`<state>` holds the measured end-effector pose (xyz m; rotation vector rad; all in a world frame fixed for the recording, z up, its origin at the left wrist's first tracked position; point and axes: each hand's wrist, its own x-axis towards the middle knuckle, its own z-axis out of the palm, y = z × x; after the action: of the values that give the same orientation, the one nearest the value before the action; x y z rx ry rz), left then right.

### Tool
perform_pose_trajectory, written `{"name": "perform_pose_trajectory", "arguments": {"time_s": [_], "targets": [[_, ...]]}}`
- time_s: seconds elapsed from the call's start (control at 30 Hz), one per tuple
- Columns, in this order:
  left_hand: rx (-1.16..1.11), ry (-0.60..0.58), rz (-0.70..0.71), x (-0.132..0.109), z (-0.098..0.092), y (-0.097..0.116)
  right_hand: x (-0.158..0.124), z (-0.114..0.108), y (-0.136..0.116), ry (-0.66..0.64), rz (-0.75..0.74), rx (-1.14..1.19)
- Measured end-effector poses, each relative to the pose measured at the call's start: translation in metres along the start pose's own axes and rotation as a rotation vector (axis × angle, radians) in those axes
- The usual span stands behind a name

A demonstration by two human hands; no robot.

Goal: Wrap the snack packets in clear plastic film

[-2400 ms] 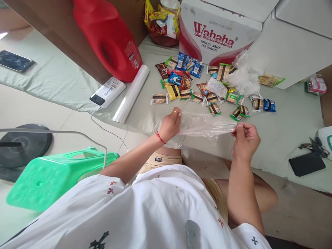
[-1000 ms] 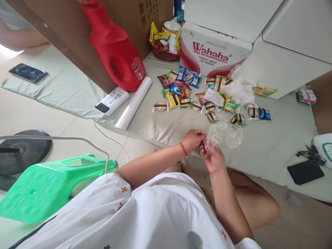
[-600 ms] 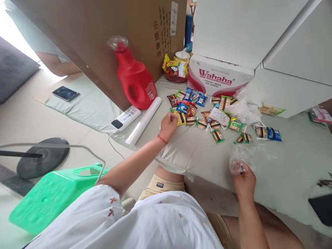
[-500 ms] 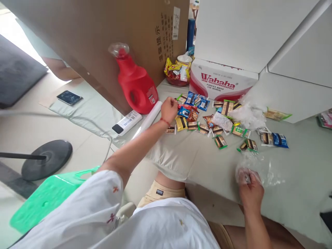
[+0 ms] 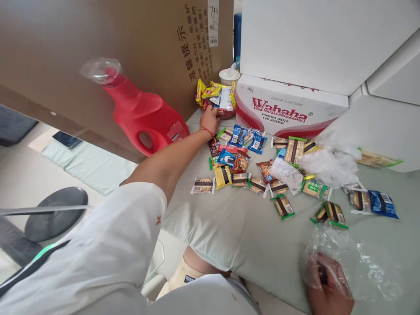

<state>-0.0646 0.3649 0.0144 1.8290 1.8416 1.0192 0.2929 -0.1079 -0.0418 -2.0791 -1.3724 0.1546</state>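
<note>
My left hand [image 5: 210, 119] is stretched far forward and rests against a clear jar of yellow and red snack packets [image 5: 216, 99] at the back of the pale green mat [image 5: 249, 227]. Its fingers are curled at the jar's base. My right hand [image 5: 328, 284] is at the lower right, closed on a crumpled clear plastic bag [image 5: 348, 262] that lies over it and spreads to the right. Several small wrapped snacks [image 5: 259, 170] are scattered across the mat between the two hands.
A red detergent jug [image 5: 141, 116] lies left of the jar against a large cardboard box [image 5: 108, 57]. A white Wahaha carton [image 5: 288, 113] stands behind the snacks. Crumpled clear plastic [image 5: 328, 164] sits at the right. A phone [image 5: 67, 140] and a black fan base [image 5: 54, 214] are on the left.
My left hand let go of the bag and reached forward past the snacks to the jar. My right hand kept the bag and dropped to the lower right. The camera tilted forward.
</note>
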Motion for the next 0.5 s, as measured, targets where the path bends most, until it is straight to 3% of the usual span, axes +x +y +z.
{"name": "perform_pose_trajectory", "arguments": {"time_s": [0.13,0.27,0.37,0.5], "targets": [[0.055,-0.007,0.034,-0.040,-0.017,-0.015,0.001,-0.001,-0.005,0.012,0.017,-0.002],[0.003,-0.018,0.090,-0.090,-0.052,-0.015,0.003,-0.001,-0.008,-0.002,0.015,0.009],[-0.118,-0.016,0.150,-0.127,-0.081,0.003,0.003,-0.001,-0.007,0.001,0.004,0.047],[-0.355,-0.039,0.144,-0.165,-0.103,0.053,0.004,0.000,-0.006,0.019,0.006,0.069]]}}
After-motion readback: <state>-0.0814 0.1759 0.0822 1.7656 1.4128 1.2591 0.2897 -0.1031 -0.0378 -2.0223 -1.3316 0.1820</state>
